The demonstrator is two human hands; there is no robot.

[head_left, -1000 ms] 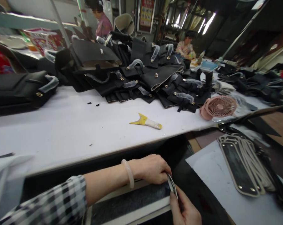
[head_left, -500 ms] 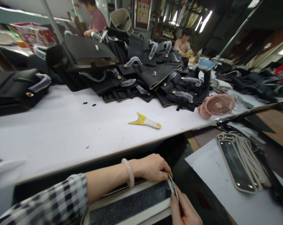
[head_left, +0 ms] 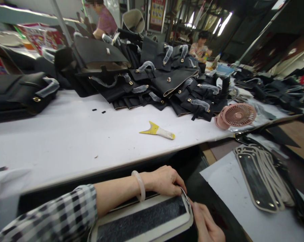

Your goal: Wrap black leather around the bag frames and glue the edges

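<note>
Low in the view lies an unfinished bag, its long black base panel framed by a pale border with rounded corners. Over its far edge bends my left hand, with fingers closed on the rim near the right corner and a pale bangle on the wrist. At the bag's right end is my right hand, thumb and fingers together against the side edge; the fingertips are partly hidden. A yellow forked tool with a white-wrapped handle rests on the white table beyond.
Black bags with plastic-wrapped handles are heaped across the table. A pink fan stands at its right. Stacked pale-edged black panels lie on a white sheet to the right. Two people are in the background.
My right thumb has come off the panel's corner and the hand has shifted right and down. The bag's right end now lies flatter, its corner exposed. My left hand stays nearly in place.
</note>
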